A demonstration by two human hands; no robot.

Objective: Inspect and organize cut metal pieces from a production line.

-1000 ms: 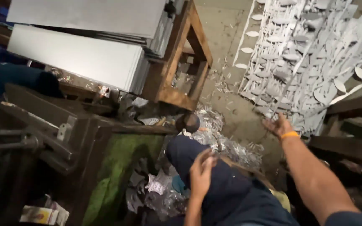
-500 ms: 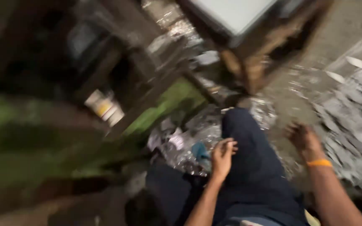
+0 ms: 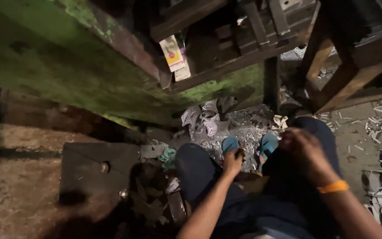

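sitting over a heap of silvery foil scraps (image 3: 239, 126), the person has both knees in dark blue trousers and blue sandals (image 3: 268, 144) resting on the heap. the left hand (image 3: 233, 161) hangs between the knees just near the sandals, fingers curled in; whether it grips anything cannot be told. the right hand (image 3: 303, 150) rests on the right knee, blurred, fingers bent, an orange wristband (image 3: 332, 186) behind it. a green machine frame (image 3: 89, 75) stands far left.
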